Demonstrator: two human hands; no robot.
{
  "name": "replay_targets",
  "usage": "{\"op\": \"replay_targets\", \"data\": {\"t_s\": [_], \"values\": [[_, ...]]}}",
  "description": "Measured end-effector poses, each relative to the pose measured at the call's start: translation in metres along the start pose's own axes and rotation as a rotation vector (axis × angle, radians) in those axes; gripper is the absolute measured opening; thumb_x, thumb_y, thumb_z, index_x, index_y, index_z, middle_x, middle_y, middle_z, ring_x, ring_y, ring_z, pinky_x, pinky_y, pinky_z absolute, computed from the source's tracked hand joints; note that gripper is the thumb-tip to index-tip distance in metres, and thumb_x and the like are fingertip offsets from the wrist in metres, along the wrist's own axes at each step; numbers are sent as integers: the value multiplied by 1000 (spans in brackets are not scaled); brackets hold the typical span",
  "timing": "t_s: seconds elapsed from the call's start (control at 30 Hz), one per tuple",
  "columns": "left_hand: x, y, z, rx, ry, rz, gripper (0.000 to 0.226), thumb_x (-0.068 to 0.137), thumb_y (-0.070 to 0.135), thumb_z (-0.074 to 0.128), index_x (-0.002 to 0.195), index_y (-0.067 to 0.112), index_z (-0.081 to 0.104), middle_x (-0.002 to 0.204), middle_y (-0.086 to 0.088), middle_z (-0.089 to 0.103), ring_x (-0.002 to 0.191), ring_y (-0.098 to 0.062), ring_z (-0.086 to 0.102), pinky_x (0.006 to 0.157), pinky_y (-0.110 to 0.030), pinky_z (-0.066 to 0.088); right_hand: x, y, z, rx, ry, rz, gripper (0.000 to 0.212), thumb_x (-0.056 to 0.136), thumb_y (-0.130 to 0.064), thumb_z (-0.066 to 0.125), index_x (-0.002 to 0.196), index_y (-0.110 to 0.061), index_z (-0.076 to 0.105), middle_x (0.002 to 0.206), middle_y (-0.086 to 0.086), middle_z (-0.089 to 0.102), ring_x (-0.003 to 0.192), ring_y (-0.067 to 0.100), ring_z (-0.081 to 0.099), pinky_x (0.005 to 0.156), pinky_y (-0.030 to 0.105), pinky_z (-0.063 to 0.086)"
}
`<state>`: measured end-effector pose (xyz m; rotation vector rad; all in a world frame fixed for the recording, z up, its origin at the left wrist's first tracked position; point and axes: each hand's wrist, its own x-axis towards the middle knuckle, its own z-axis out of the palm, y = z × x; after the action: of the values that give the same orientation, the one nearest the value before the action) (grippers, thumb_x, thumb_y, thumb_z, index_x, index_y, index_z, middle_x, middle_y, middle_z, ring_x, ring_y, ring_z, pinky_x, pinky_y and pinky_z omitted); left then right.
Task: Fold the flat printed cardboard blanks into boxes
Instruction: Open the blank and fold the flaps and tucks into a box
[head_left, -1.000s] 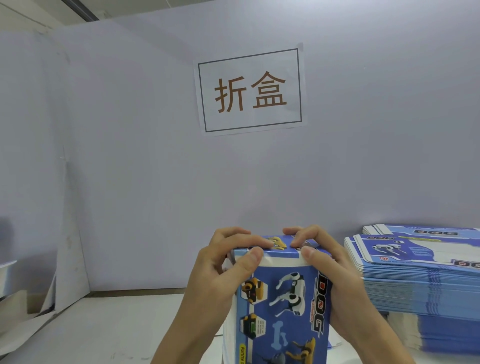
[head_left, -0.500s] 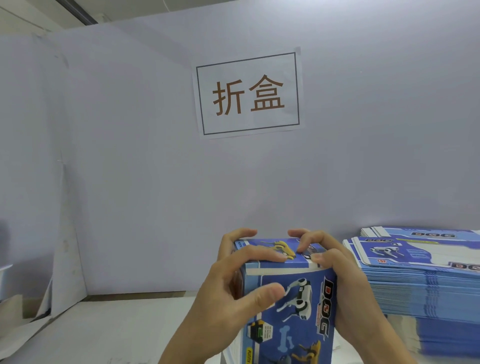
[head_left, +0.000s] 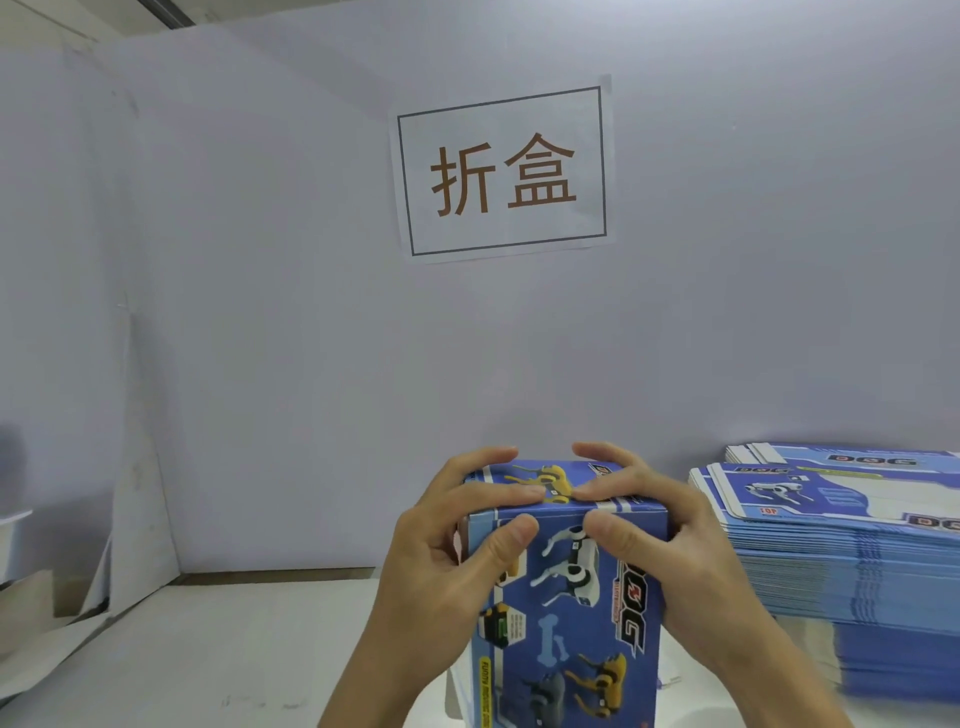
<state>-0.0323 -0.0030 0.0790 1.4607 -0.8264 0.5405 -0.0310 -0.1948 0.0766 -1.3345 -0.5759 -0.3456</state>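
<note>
A blue printed box with robot-dog pictures stands upright in front of me, its top flap folded down. My left hand grips its upper left corner, fingers curled over the top and thumb on the front face. My right hand grips the upper right corner the same way, fingertips pressing on the top flap. The box's lower part runs out of the frame.
A tall stack of flat blue blanks lies on the white table at the right. A white wall with a paper sign stands behind. Loose white sheets lean at the left.
The top flap has gone from partly raised to flat on the box. Both thumbs have slid down onto the front face, and the box has tilted its top toward me.
</note>
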Motion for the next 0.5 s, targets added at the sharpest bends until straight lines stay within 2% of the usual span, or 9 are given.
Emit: {"op": "replay_targets", "data": {"t_s": [0.1, 0.17, 0.27, 0.37, 0.43, 0.5], "values": [[-1, -1, 1, -5, -39, -19, 18, 85, 21, 68, 99, 22, 79, 129, 9, 60, 125, -26, 57, 70, -35, 62, 1, 3, -2, 42, 28, -19, 55, 46, -56, 95, 77, -14, 79, 131, -9, 64, 108, 33, 70, 73, 42, 61], [-1, -2, 1, -5, -61, -47, 20, 85, 18, 67, 99, 26, 79, 130, 11, 60, 131, -25, 52, 72, -42, 63, 1, 7, -4, 75, 45, -18, 55, 45, -54, 96, 74, -10, 78, 131, -6, 64, 108, 35, 70, 74, 44, 60], [-2, -3, 2, 41, -48, -44, 18, 85, 26, 72, 101, 28, 79, 136, 13, 57, 133, -22, 51, 76, -43, 63, 2, 9, -5, 69, 57, -16, 50, 47, -51, 95, 72, -11, 78, 131, -6, 64, 109, 35, 69, 78, 51, 60], [-1, -3, -1, 139, -30, 4, 28, 77, 39, 82, 103, 33, 78, 140, 16, 53, 130, -18, 55, 85, -38, 60, 2, 9, 0, 33, 56, -36, 31, 59, -41, 85, 78, -18, 79, 129, -8, 64, 112, 33, 68, 83, 53, 58], [0, -5, -6, 189, 14, 43, 30, 71, 40, 84, 100, 35, 78, 132, 13, 59, 125, -19, 58, 87, -38, 59, 2, 5, 9, -88, 50, -92, 32, 66, -45, 77, 95, -30, 78, 127, -9, 66, 113, 25, 68, 87, 46, 58], [3, -8, -13, 232, 165, 83, 25, 73, 40, 87, 96, 39, 78, 122, 10, 65, 117, -18, 63, 83, -36, 60, 2, 4, 17, -206, 97, -161, 37, 76, -46, 72, 113, -38, 69, 127, -11, 65, 113, 6, 65, 87, 25, 56]]}}
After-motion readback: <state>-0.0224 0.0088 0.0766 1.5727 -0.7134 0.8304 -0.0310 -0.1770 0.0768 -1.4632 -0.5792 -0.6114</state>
